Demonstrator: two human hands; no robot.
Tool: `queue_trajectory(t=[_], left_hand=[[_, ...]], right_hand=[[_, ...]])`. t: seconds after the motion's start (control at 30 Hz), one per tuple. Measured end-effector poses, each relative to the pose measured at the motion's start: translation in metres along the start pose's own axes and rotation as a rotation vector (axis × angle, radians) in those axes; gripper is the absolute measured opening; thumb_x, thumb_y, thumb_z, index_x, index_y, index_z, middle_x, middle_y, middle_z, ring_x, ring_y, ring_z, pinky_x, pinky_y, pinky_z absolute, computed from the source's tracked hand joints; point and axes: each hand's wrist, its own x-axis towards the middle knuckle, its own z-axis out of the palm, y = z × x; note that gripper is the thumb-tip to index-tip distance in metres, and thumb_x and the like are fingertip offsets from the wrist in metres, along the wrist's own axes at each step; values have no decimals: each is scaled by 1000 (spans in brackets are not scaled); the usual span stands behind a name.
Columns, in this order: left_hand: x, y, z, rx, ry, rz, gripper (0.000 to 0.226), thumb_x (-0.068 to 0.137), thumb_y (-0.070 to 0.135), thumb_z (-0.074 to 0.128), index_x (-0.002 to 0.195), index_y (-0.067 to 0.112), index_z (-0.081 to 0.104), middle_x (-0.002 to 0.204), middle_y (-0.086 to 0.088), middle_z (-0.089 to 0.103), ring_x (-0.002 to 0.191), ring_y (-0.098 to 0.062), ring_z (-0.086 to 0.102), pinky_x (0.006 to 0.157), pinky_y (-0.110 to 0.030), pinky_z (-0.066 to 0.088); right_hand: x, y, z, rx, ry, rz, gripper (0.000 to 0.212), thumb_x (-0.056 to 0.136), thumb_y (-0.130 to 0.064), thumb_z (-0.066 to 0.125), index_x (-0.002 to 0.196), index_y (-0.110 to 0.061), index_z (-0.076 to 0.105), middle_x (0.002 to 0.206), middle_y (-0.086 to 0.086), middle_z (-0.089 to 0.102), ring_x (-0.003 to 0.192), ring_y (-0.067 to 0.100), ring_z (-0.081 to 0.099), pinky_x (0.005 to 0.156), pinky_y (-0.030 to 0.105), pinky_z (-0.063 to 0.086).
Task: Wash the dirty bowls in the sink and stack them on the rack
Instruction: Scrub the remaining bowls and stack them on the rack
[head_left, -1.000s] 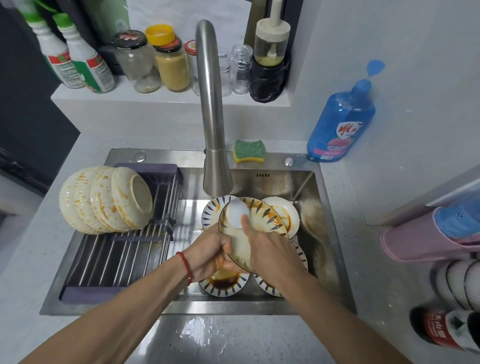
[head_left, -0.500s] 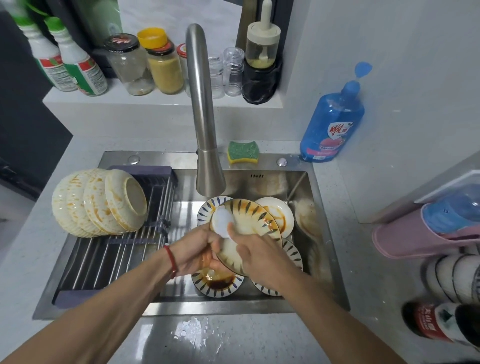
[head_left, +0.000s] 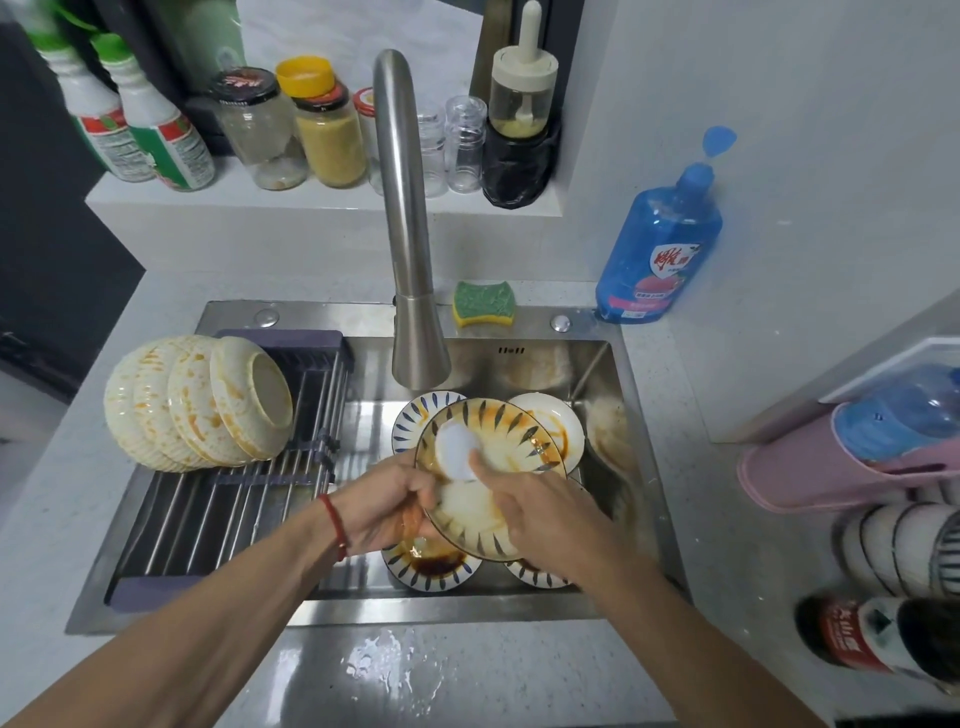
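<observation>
The right hand (head_left: 524, 512) pinches a white pad (head_left: 457, 448) against the inside of a tilted, sauce-smeared bowl (head_left: 519, 441), fingers curled round the pad. The left hand (head_left: 387, 512) grips that bowl by its lower left rim, holding it up over the sink (head_left: 597, 364), just below the tap (head_left: 415, 332). Under and behind it lie more dirty bowls (head_left: 431, 564) on the sink floor. To the left, four stained cream bowls (head_left: 208, 400) lean in a row on the rack (head_left: 234, 514). A sponge (head_left: 483, 302) sits on the sink's back edge, a blue soap bottle (head_left: 660, 244) to its right.
</observation>
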Motion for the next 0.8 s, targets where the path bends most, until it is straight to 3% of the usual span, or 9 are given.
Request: queue_trajectory(t=[0.07, 0.13, 0.2, 0.33, 0.47, 0.57, 0.67, 0.73, 0.8], left_hand=[[0, -2, 4, -16, -3, 24, 61, 83, -28, 34, 135, -1, 48, 115, -28, 73, 88, -43, 75, 59, -40, 65], [1, -8, 7, -21, 42, 63, 63, 83, -30, 26, 134, -2, 48, 107, -26, 75, 90, -42, 75, 58, -42, 65], [3, -14, 5, -6, 81, 108, 64, 80, -32, 24, 133, -6, 49, 104, -26, 74, 90, -43, 73, 61, -46, 66], [3, -19, 8, -1, 108, 160, 68, 74, -32, 31, 131, -3, 55, 118, -27, 71, 110, -49, 69, 82, -56, 60], [3, -15, 8, -13, 115, 181, 74, 78, -34, 26, 138, 1, 52, 120, -30, 65, 87, -41, 75, 52, -42, 63], [5, -12, 6, 41, 120, 214, 77, 76, -35, 27, 135, 6, 56, 121, -25, 70, 105, -45, 72, 64, -49, 65], [6, -11, 1, 46, 153, 247, 80, 71, -35, 28, 135, 5, 57, 121, -27, 68, 104, -41, 72, 64, -47, 66], [7, -12, -2, 49, 158, 255, 81, 70, -34, 32, 136, 7, 57, 124, -26, 69, 110, -46, 70, 78, -59, 61], [9, -13, -3, 51, 177, 263, 83, 67, -32, 36, 134, 12, 58, 120, -23, 72, 109, -46, 70, 81, -58, 58]], right_hand=[[8, 14, -5, -111, 80, 82, 69, 104, -11, 44, 162, -36, 18, 84, -2, 59, 66, 13, 54, 55, 30, 44], [2, 2, 3, -107, 70, 63, 72, 101, -10, 46, 162, -35, 17, 86, -1, 58, 68, 16, 51, 59, 30, 39], [-11, -15, 12, -24, -5, 1, 67, 104, -14, 45, 161, -39, 19, 82, -2, 54, 74, 19, 52, 66, 35, 41], [2, 7, 9, -84, 108, 142, 72, 101, -9, 46, 162, -33, 16, 86, -1, 58, 75, 21, 55, 70, 40, 53], [-15, -10, 18, -46, 57, 33, 73, 103, -11, 50, 162, -33, 14, 78, -6, 53, 69, 14, 50, 70, 35, 46], [-8, -1, 17, -97, 122, 116, 76, 102, -12, 51, 164, -31, 11, 86, -2, 57, 76, 17, 53, 71, 34, 44], [-17, -11, 30, -59, 70, 60, 77, 101, -10, 51, 163, -33, 11, 82, -3, 55, 78, 20, 54, 71, 35, 47], [-11, 0, 26, -66, 74, 105, 75, 102, -9, 50, 164, -31, 13, 86, -1, 58, 78, 19, 53, 70, 34, 48], [-8, -1, 24, -60, 88, 134, 75, 103, -9, 47, 164, -30, 11, 87, 0, 57, 76, 18, 53, 72, 33, 48]])
